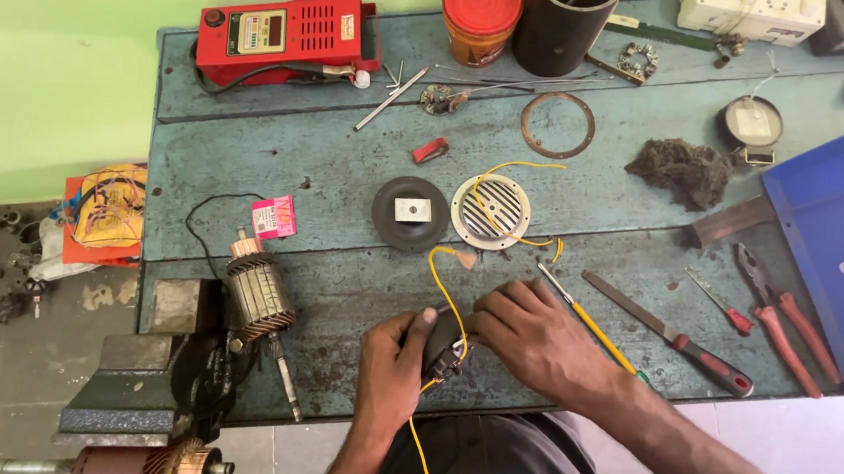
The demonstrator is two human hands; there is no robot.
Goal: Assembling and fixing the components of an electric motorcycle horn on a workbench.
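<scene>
Item: one small black component (445, 354), held at the near edge of the blue-grey workbench (248, 153), at 6 o'clock in my view.

Hands: I log two. My left hand (391, 370) grips the component from its 9 o'clock side, fingers curled and pressed against the body. My right hand (534, 341) meets it from 3 o'clock, fingertips pinched together on its upper edge. Both touch it; neither is nearer. Its long axis I cannot tell, since the fingers cover most of it.

Attached: one yellow wire (443, 289) rises from the component toward 12 o'clock; another length drops toward 6 o'clock over my lap.

Nearby count:
- One black round cap (410, 212), at 12 o'clock from the hands.
- One slotted metal disc (490, 210), just beside the cap at its 3 o'clock, with yellow leads.
- One yellow-handled screwdriver (586, 320), running 10 to 4 o'clock under my right wrist.
- One red-handled file (665, 331), at 3 o'clock.
- One pair of red-handled pliers (782, 321), further toward 3 o'clock.
- One motor armature (258, 299), at 9 o'clock.
- One bench vise (146, 366), at 8 o'clock.
- One red meter box (287, 36), at 11 o'clock.
</scene>
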